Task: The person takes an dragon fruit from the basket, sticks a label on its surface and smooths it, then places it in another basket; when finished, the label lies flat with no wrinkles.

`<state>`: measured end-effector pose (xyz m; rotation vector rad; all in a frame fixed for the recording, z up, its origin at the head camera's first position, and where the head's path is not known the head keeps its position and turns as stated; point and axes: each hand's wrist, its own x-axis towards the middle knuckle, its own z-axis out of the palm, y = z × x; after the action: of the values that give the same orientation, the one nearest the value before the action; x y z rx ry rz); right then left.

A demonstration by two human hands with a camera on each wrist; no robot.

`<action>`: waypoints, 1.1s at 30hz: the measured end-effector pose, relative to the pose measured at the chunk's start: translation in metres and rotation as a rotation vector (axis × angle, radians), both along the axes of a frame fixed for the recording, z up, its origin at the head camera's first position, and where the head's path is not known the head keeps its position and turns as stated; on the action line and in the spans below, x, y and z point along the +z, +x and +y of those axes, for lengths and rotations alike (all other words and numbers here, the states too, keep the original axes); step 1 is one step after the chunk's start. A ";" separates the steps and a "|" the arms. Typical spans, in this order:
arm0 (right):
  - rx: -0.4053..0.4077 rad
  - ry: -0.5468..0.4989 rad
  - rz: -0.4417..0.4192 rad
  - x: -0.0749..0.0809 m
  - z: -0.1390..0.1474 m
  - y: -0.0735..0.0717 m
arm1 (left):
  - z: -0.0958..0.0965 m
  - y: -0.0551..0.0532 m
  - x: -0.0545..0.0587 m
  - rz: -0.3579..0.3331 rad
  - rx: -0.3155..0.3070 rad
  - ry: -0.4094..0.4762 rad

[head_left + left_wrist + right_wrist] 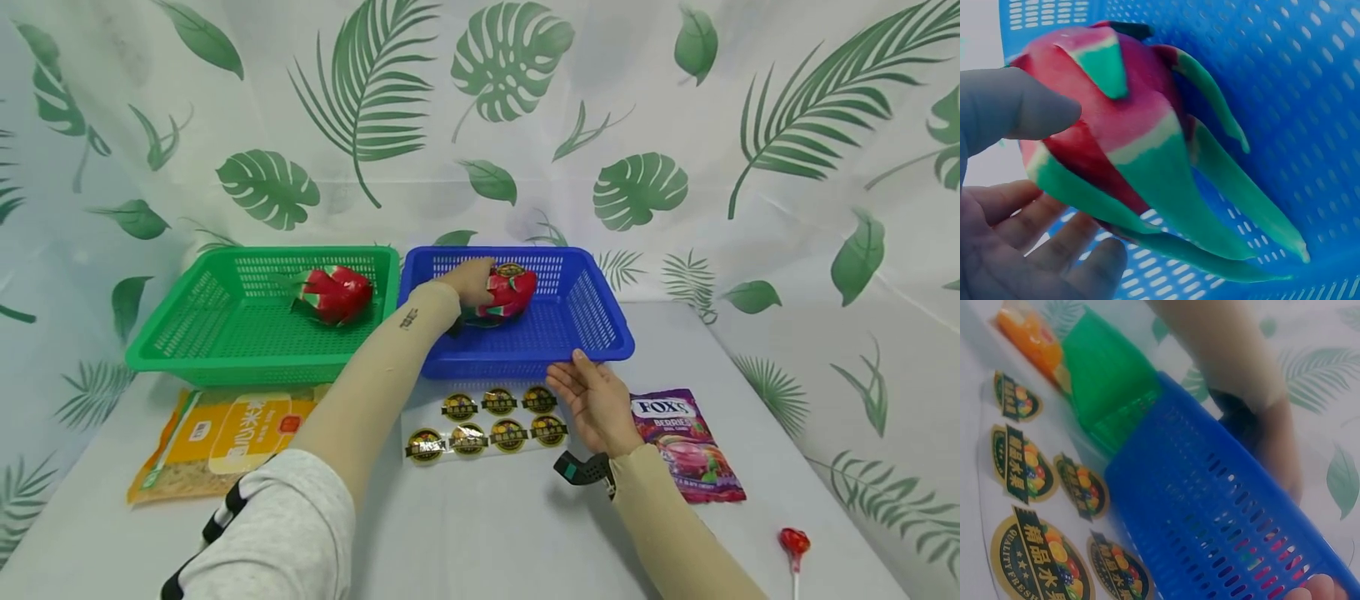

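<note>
My left hand (471, 283) reaches into the blue basket (611, 337) and holds a red dragon fruit (512, 296) with green-tipped scales. In the left wrist view, the thumb (1041, 109) lies on the fruit's red skin and the fingers curve under it. A round black-and-gold sticker (510, 269) shows on top of this fruit in the head view. My right hand (596, 404) is at the blue basket's front rim near its right corner, thumb tip at the rim and fingers loosely extended. Its fingertips (1319, 587) show beside the basket wall in the right wrist view.
A green basket (172, 346) with another dragon fruit (341, 296) stands at the left. In front lie a sheet of round stickers (487, 425) and a yellow-orange food bag (225, 433). A purple candy bag (690, 450) and a red lollipop (795, 542) lie at the right.
</note>
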<state>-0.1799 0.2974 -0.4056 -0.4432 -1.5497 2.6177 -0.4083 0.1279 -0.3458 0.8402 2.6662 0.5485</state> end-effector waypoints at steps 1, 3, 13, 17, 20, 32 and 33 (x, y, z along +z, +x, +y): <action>0.000 0.007 0.002 0.000 0.000 0.000 | -0.001 0.002 0.002 0.005 -0.007 0.000; 0.009 0.024 0.001 0.000 0.001 0.001 | -0.004 0.006 0.006 0.012 -0.019 0.014; 0.083 0.132 0.012 -0.002 0.003 0.007 | -0.037 0.046 0.032 0.072 -0.079 0.289; 0.126 0.154 0.045 -0.003 0.007 0.012 | -0.059 0.073 0.033 0.082 -0.080 0.400; 0.134 0.166 0.058 -0.004 0.007 0.013 | -0.080 0.096 0.028 0.053 -0.049 0.485; -0.148 0.524 0.188 -0.002 -0.008 0.008 | -0.171 0.179 -0.034 -0.091 0.098 0.707; -0.166 0.586 0.211 -0.002 -0.009 0.007 | -0.177 0.183 -0.039 -0.120 0.130 0.730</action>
<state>-0.1726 0.2880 -0.4075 -0.2236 -1.9842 1.8897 -0.2251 -0.0492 -0.3852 0.7615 2.4122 1.6016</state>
